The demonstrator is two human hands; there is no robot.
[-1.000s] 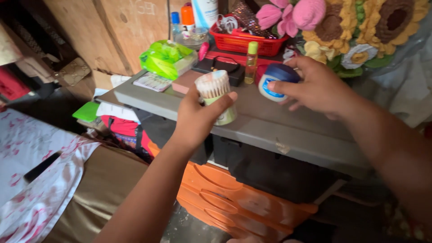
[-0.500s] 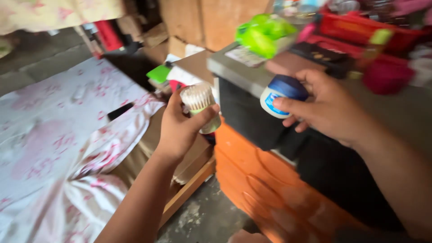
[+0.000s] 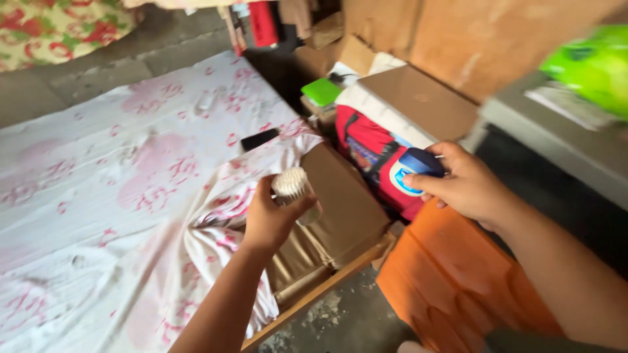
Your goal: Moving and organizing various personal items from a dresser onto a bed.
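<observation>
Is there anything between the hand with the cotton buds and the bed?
Nothing visible. The left hand holds the cotton-bud container over the bed's edge, with only open air above the pink-patterned sheet.

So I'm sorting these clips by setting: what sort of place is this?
Most likely a small, crowded bedroom at home. A bed with a pink-flowered sheet fills the left, an orange plastic drawer unit stands beside it, and cardboard boxes are stacked against a plywood wall.

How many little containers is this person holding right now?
2. The left hand grips a clear tub of cotton swabs above the bed's edge. The right hand holds a small white jar with a blue lid over the orange drawers. None other shows in either hand.
</observation>
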